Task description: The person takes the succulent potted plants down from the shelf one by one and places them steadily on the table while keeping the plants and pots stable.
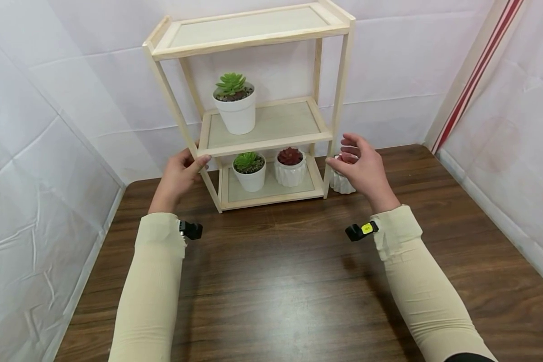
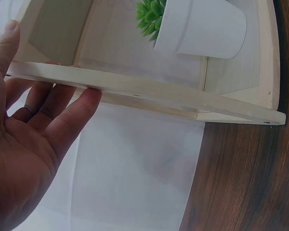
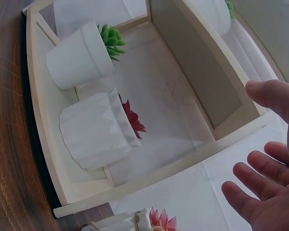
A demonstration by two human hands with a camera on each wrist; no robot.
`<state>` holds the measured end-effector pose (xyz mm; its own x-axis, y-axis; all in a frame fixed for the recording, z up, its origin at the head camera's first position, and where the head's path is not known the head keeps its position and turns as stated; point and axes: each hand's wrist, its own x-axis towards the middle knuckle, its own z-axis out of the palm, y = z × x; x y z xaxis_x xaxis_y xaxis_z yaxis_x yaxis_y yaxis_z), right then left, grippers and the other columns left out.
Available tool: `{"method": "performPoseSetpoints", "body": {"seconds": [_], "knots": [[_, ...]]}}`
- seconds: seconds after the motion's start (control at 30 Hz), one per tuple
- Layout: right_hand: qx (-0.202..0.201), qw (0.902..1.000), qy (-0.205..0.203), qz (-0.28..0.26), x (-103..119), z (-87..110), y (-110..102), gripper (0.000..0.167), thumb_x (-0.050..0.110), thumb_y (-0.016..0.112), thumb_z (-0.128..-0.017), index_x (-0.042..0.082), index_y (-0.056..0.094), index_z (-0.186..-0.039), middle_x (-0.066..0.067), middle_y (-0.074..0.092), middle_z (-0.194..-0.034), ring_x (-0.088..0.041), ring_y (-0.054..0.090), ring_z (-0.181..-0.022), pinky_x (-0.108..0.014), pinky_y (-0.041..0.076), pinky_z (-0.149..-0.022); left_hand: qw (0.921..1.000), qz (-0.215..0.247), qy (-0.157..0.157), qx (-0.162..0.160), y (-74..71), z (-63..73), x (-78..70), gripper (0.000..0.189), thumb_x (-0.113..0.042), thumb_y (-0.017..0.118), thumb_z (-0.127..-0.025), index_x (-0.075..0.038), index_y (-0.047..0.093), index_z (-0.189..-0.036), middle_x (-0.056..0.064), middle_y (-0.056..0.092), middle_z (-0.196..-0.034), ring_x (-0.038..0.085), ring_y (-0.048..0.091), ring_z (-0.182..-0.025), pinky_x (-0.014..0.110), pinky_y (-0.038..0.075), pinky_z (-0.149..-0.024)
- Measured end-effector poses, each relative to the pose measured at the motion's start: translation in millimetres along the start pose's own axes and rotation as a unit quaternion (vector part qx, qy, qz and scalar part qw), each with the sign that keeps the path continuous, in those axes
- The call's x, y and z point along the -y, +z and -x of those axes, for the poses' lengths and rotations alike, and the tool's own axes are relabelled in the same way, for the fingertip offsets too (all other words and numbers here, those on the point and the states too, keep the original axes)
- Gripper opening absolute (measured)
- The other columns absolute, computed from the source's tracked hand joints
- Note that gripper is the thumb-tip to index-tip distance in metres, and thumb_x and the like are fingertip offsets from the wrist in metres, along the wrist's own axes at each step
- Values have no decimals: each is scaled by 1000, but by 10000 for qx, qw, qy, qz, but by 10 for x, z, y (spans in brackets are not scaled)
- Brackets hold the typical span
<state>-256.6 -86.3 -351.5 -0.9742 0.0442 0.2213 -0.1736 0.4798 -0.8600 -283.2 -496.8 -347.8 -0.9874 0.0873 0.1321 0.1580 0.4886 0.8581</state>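
Observation:
A light wooden three-tier shelf (image 1: 271,144) stands at the back of the table. My left hand (image 1: 176,176) grips its left front post at middle-tier height, thumb in front and fingers behind. On the other side, my right hand (image 1: 365,168) is beside the right front post, its thumb tip right at the wood and its fingers spread. A green succulent in a white pot (image 1: 237,113) sits on the middle tier. The bottom tier holds a smaller green succulent pot (image 1: 251,180) and a dark red succulent in a ribbed white pot (image 1: 291,172).
Partly hidden behind my right hand, another ribbed white pot (image 1: 342,184) with a pink-red succulent stands on the table, right of the shelf. White sheeting (image 1: 412,65) hangs behind and along both sides. Dark wood tabletop (image 1: 271,281) extends in front.

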Motion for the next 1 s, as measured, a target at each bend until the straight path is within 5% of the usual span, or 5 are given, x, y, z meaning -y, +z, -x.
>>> {"method": "performPoseSetpoints", "body": {"seconds": [1.0], "knots": [[-50,9990,-392,-188,45,-173,138,74,38,75,-84,14,41,-146,-9,52,-141,-20,50,-130,-39,46,-105,9999,144,-20,27,0,11,2,62,-54,54,-91,-13,53,-137,17,59,-113,25,60,-105,46,55,-88]]}}
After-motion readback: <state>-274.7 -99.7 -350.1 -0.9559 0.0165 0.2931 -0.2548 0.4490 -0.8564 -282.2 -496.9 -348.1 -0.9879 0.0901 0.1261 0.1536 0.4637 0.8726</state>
